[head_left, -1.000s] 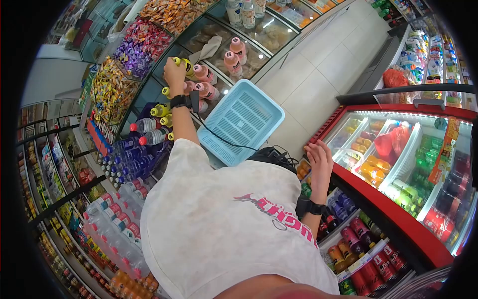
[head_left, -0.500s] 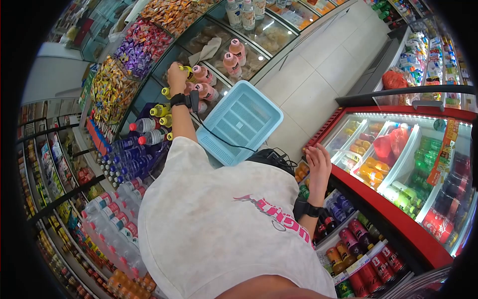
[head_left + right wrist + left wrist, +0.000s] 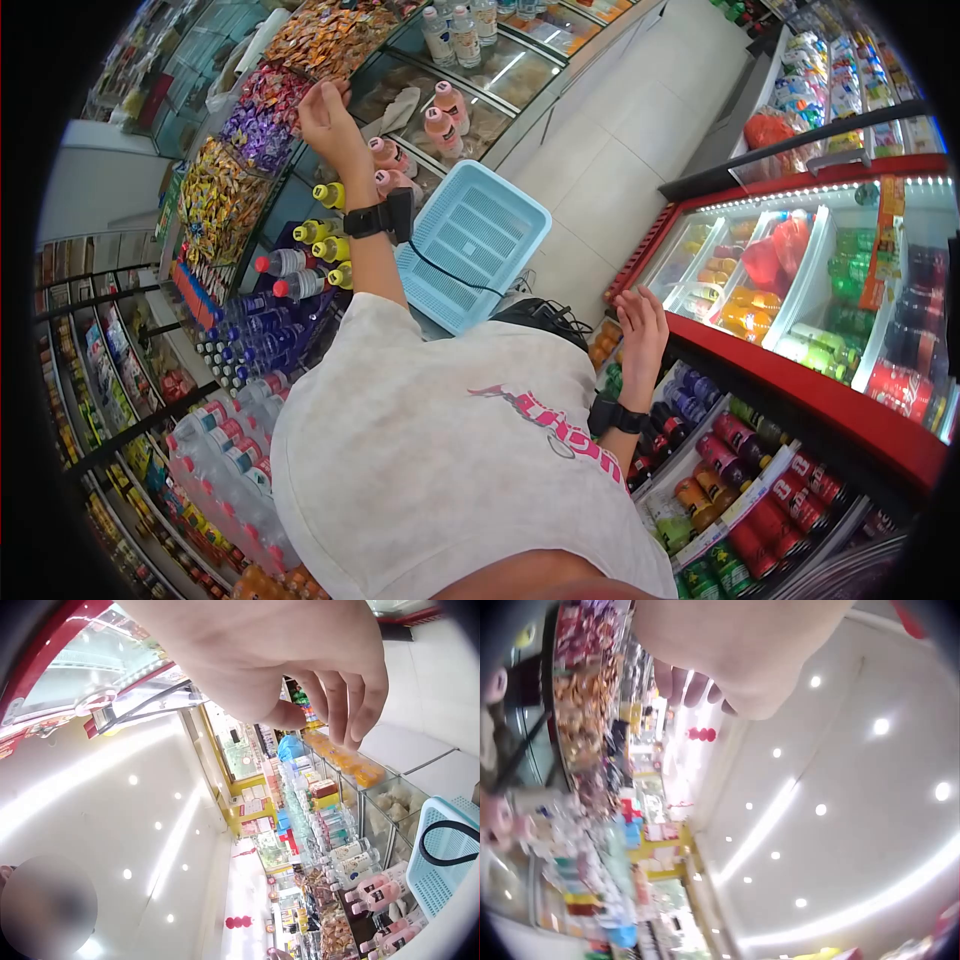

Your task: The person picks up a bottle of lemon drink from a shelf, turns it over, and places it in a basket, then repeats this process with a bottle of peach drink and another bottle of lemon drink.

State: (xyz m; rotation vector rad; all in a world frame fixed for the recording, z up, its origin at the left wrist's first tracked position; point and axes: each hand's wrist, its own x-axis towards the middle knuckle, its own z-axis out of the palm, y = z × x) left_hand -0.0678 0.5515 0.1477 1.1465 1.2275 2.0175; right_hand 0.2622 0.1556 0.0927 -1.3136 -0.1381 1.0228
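Note:
My left hand (image 3: 333, 122) is lifted over the glass counter, beside the piles of wrapped candy (image 3: 262, 130). Its fingers curl loosely around nothing, and the left wrist view shows no item in them. Below the wrist stand several yellow-capped bottles (image 3: 328, 195), with pink bottles (image 3: 392, 156) just right of the forearm. A light blue plastic basket (image 3: 538, 215) sits in front of my body, a black cord crossing it. My right hand (image 3: 643, 335) hangs in the air near the red-framed freezer (image 3: 800, 390), fingers bent loosely and holding nothing.
Two red-capped bottles (image 3: 300, 285) and a pack of clear water bottles (image 3: 225, 450) stand at my left. Cans and bottles fill a shelf (image 3: 725, 525) at the lower right. A tiled floor aisle (image 3: 610, 150) runs beyond the basket. Clear bottles (image 3: 466, 40) stand farther along the counter.
My left hand has come away from a yellow-capped bottle and risen toward the candy. The right hand keeps its place, and the head view has shifted slightly.

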